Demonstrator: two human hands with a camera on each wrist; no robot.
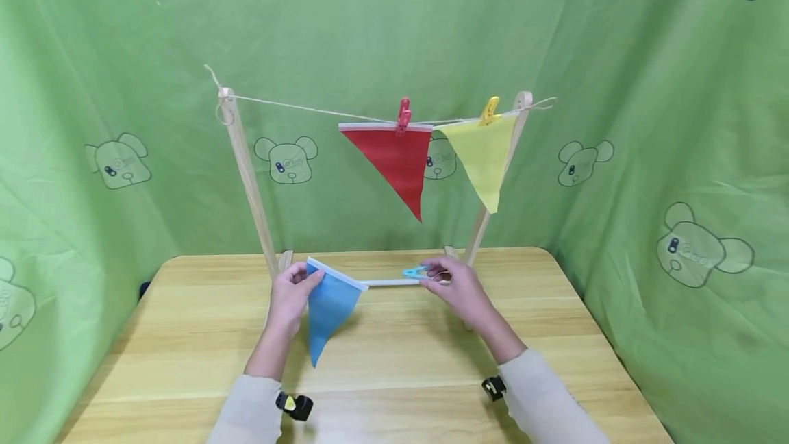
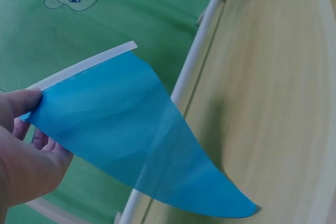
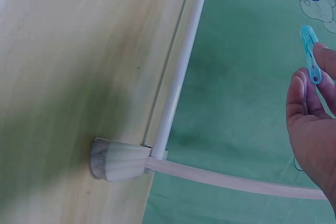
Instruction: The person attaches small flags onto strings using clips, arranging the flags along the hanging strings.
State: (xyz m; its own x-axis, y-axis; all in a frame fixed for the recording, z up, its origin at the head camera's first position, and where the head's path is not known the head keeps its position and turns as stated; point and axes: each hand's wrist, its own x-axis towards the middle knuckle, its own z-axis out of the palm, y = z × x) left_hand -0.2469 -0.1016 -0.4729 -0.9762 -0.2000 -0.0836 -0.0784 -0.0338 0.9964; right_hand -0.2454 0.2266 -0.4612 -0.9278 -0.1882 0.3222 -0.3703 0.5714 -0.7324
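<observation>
A blue triangular pennant with a white top edge hangs from my left hand, which pinches it at its upper left corner. In the left wrist view the thumb lies over the white strip of the pennant. My right hand holds a light blue clothespin between thumb and fingers; the right wrist view shows the clothespin upright at the fingertips. Above both hands, a red pennant hangs by a red clothespin and a yellow pennant by a yellow clothespin.
A string runs between the left wooden post and the right post. A white crossbar joins the posts low down, behind the hands. The frame stands on a wooden table, with green printed cloth around it.
</observation>
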